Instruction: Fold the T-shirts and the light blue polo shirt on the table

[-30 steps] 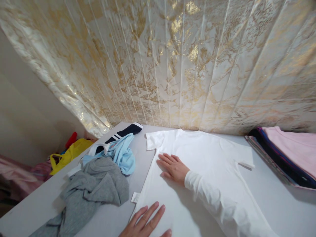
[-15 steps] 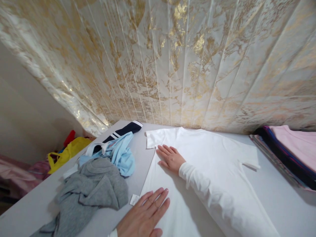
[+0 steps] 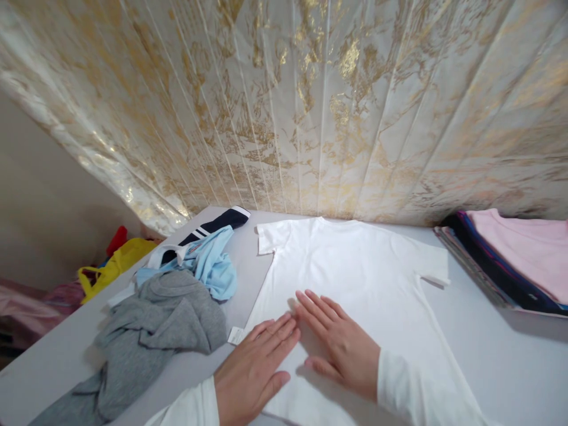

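Observation:
A white short-sleeved T-shirt lies spread out on the pale table, its neckline towards the curtain. My left hand rests with fingers stretched out over the shirt's left side edge, close to a small white label that sticks out there. Flat over the middle of the shirt is my right hand, its fingers extended and the thumb spread. The fingertips of both hands nearly meet. Neither hand grips anything.
Left of the shirt lies a heap with a grey garment, a light blue shirt and a navy striped piece. Folded clothes, pink on top, are stacked at right. A gold-patterned curtain hangs behind. A yellow item lies beyond the table's left edge.
My right hand has come down from near the left sleeve to the shirt's middle. My left hand has shifted slightly upward beside the label. The view has tilted a little.

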{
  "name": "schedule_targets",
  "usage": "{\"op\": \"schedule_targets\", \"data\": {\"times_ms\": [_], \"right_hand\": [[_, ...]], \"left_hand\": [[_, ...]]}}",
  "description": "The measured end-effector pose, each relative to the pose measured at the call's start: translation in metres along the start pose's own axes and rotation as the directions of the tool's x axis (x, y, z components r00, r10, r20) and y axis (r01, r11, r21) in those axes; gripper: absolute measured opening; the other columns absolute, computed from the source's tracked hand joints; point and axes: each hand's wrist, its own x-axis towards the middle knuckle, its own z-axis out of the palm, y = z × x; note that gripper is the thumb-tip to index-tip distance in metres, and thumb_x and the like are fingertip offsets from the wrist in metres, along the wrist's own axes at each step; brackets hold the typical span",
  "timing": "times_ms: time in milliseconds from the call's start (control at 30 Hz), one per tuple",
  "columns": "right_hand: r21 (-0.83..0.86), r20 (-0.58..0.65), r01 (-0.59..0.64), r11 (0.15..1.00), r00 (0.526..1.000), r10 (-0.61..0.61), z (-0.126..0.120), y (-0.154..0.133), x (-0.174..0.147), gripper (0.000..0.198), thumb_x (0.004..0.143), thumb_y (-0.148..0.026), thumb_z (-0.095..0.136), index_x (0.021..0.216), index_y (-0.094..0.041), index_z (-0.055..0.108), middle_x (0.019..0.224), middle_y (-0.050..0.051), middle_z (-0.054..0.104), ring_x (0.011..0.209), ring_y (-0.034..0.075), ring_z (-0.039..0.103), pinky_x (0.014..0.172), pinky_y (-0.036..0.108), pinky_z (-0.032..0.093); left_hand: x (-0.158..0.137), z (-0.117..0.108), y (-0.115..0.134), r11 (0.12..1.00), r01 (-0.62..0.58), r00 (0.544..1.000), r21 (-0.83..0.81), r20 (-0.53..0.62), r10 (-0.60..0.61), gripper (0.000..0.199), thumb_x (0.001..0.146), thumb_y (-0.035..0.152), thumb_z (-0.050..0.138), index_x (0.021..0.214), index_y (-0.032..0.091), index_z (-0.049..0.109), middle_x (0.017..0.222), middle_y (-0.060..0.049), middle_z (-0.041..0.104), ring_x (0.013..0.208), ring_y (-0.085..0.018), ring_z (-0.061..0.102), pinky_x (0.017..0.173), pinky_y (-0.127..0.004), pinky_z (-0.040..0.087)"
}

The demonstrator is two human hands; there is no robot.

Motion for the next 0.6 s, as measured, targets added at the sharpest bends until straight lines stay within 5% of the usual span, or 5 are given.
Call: {"op": "schedule_targets", "data": {"times_ms": [200,367,600], "right_hand": [[0.009,0.010,0.116,0.993,0.993,-0.116,0.002,-0.012,-0.067,0.083,0.086,-0.060,0.042,0.148,-0.017,0.008,0.153,0.008,0.013,0.140,0.026,0.017,0.113,0.041,0.020],[-0.057,-0.086,-0.117,0.991,0.990,0.112,-0.011,-0.003,-0.089,0.073,0.090,-0.055,0.038,0.148,-0.018,0.013,0.153,0.007,0.017,0.140,0.024,0.017,0.112,0.041,0.021],[-0.104,-0.099,-0.135,0.985,0.987,0.125,-0.009,0.005,-0.108,0.072,0.090,-0.055,0.039,0.147,-0.019,0.016,0.152,0.008,0.019,0.139,0.026,0.019,0.111,0.044,0.023]], "left_hand": [[0.005,0.002,0.002,1.000,0.008,1.000,0.027,0.023,-0.008,0.059,0.098,0.041,0.034,0.148,0.023,0.008,0.154,-0.004,0.012,0.140,-0.022,0.014,0.112,-0.043,0.021],[0.013,-0.002,0.010,0.999,-0.043,0.999,-0.006,0.008,0.043,0.057,0.098,0.043,0.029,0.148,0.023,0.010,0.153,-0.005,0.014,0.140,-0.023,0.015,0.112,-0.044,0.021],[0.029,0.005,0.016,0.991,-0.132,0.991,-0.009,0.028,0.132,0.062,0.096,0.048,0.033,0.148,0.022,0.011,0.153,-0.007,0.014,0.140,-0.025,0.014,0.111,-0.045,0.020]]}}
